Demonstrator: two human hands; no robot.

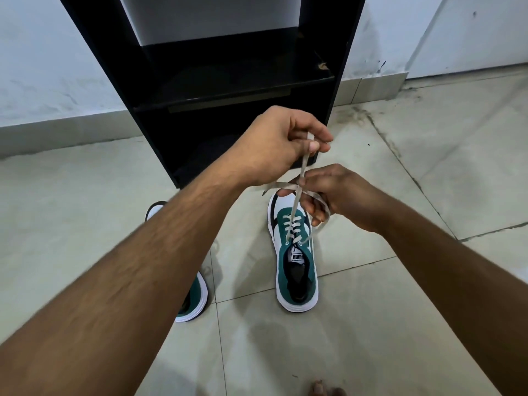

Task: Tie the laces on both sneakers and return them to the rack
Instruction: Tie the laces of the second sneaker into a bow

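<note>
Two green-and-white sneakers stand on the floor before a black rack. The right sneaker points toward the rack, its grey laces pulled up above the toe. My left hand pinches one lace end high and taut. My right hand holds the other lace, looped around its fingers, just over the sneaker's toe. The two strands cross between my hands. The left sneaker is mostly hidden under my left forearm.
The rack's lower shelf and its bottom compartment look dark and hold nothing that I can make out. Pale floor tiles surround the shoes. A white wall runs behind. My toes show at the bottom edge.
</note>
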